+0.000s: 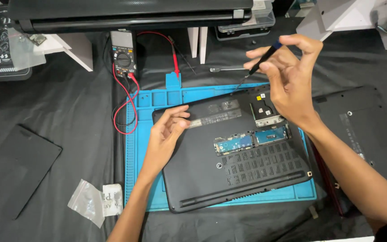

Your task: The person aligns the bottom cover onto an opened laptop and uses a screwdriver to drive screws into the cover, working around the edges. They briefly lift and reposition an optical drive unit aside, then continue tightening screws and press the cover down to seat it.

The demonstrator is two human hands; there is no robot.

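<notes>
Two hands over upturned black laptop (229, 166) on blue mat (142, 148). Left hand (166, 134) loosely curled, fingertips resting on laptop's near-left edge. Right hand (290, 80) raised above, thumb and forefinger pinching slim screwdriver (258, 65), other fingers spread.

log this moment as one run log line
left hand: steadies laptop | right hand: holds screwdriver, tip at rear edge | under: blue mat

A black laptop (229, 161) lies upside down on a blue mat (144, 148) — part of its bottom is open, and green and blue boards show inside. A thin screwdriver (257, 67) with a dark handle slants in the air, its tip close to the laptop's far edge.
</notes>
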